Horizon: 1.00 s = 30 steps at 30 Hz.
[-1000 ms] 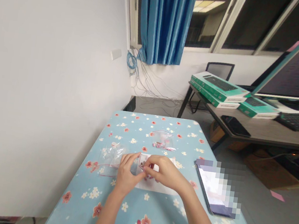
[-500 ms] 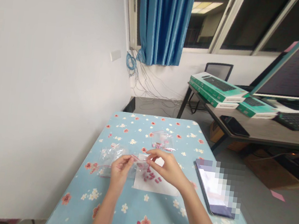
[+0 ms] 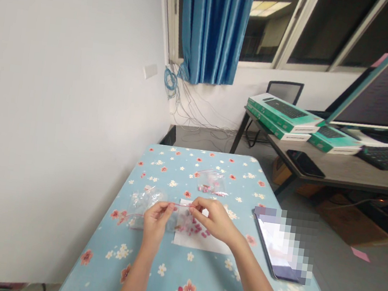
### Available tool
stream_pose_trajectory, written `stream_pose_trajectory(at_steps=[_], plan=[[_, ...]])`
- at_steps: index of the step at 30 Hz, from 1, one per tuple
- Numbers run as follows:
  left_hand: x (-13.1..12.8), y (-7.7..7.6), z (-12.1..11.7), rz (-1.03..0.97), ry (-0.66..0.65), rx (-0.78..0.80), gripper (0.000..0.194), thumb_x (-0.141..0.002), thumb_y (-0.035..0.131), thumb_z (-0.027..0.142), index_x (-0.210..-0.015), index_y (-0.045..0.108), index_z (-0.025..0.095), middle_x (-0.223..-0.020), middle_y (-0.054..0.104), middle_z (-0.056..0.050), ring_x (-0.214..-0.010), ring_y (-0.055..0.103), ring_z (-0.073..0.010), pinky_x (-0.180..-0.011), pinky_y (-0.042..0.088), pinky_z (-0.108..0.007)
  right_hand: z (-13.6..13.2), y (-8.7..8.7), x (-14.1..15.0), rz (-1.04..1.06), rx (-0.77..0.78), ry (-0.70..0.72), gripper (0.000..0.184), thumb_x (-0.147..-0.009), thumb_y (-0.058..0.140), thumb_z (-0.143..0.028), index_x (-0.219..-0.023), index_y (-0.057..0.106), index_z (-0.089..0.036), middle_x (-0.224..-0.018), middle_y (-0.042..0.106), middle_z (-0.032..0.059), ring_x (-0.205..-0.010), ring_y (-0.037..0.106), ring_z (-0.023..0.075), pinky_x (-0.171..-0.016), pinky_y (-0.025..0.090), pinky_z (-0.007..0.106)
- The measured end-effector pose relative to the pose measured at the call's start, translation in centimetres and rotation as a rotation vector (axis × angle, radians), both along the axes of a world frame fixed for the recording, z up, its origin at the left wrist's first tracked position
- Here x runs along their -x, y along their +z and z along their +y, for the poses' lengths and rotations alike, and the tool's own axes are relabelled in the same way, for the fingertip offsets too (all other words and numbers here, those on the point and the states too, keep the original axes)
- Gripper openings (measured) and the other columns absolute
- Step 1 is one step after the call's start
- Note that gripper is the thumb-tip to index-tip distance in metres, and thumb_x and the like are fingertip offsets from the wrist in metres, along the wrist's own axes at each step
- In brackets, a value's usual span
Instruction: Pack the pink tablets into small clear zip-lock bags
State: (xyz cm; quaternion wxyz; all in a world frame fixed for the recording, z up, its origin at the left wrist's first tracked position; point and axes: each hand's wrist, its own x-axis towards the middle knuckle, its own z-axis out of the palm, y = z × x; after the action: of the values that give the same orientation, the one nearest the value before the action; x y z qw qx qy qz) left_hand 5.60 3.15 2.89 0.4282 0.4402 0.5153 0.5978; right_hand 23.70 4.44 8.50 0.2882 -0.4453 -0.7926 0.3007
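The left hand [image 3: 155, 222] and right hand [image 3: 216, 221] are closed in pinches on the red-edged mouth of a clear bag [image 3: 145, 206], which is open. Pink pieces [image 3: 195, 229] lie outside it on white paper [image 3: 198, 244], on the flowered table [image 3: 100, 286]. Beyond them sits a second bag [image 3: 211, 183] holding pink pieces. To the right lies a blurred tablet [image 3: 281, 245]; farther off, green boxes [image 3: 284, 113] stand on a desk.

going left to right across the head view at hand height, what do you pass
white wall → clear plastic bag → left hand → small pink pieces → right hand → screen device with pixelated display → grey floor
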Motion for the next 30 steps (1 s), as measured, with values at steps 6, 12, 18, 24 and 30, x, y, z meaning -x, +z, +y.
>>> stream_pose_trajectory(at_steps=[6,12,18,24,30], plan=[[0.0,0.0,-0.1,0.025,-0.007,-0.008,0.032,-0.072,0.067,0.046,-0.065,0.063,0.015,-0.064,0.067,-0.004,-0.063,0.062,-0.0158,-0.055,0.047,-0.023,-0.1,-0.1,0.2,0.025,0.022,0.021,0.018,-0.089,0.051,-0.031,-0.082,0.063,-0.019,-0.069,0.066,-0.0001,-0.062,0.058,0.0132,-0.061,0.040,0.024],[-0.2,0.4,-0.4,-0.058,-0.045,-0.011,0.029,-0.069,0.071,0.043,-0.071,0.065,0.014,-0.066,0.068,-0.004,-0.064,0.063,-0.0156,-0.061,0.049,-0.025,-0.2,-0.3,0.6,0.001,-0.039,0.046,0.025,-0.092,0.046,-0.030,-0.077,0.062,-0.018,-0.070,0.064,0.0007,-0.065,0.056,0.0130,-0.061,0.038,0.023],[-0.4,0.3,-0.3,-0.070,-0.123,-0.030,0.024,-0.062,0.077,0.034,-0.069,0.067,0.014,-0.066,0.070,-0.005,-0.064,0.064,-0.0153,-0.065,0.050,-0.026,-0.5,-0.1,0.9,-0.036,-0.085,0.073,0.025,-0.093,0.046,-0.029,-0.076,0.062,-0.018,-0.063,0.061,-0.0011,-0.060,0.053,0.0119,-0.064,0.037,0.024],[-0.3,0.0,-0.4,-0.055,-0.085,-0.010,0.025,-0.058,0.079,0.034,-0.058,0.064,0.015,-0.060,0.068,-0.003,-0.058,0.062,-0.0149,-0.060,0.050,-0.026,-0.8,0.3,1.3,-0.092,-0.101,0.044,0.021,-0.090,0.050,-0.027,-0.075,0.063,-0.018,-0.063,0.062,-0.0011,-0.060,0.054,0.0119,-0.063,0.035,0.023],[-0.4,0.2,-0.5,-0.039,-0.108,0.009,0.027,-0.061,0.077,0.038,-0.064,0.064,0.015,-0.064,0.069,-0.004,-0.063,0.064,-0.0166,-0.065,0.050,-0.028,-0.8,0.5,1.2,-0.109,-0.095,0.065,0.022,-0.091,0.048,-0.025,-0.076,0.063,-0.018,-0.063,0.062,-0.0012,-0.060,0.054,0.0123,-0.064,0.036,0.024]])
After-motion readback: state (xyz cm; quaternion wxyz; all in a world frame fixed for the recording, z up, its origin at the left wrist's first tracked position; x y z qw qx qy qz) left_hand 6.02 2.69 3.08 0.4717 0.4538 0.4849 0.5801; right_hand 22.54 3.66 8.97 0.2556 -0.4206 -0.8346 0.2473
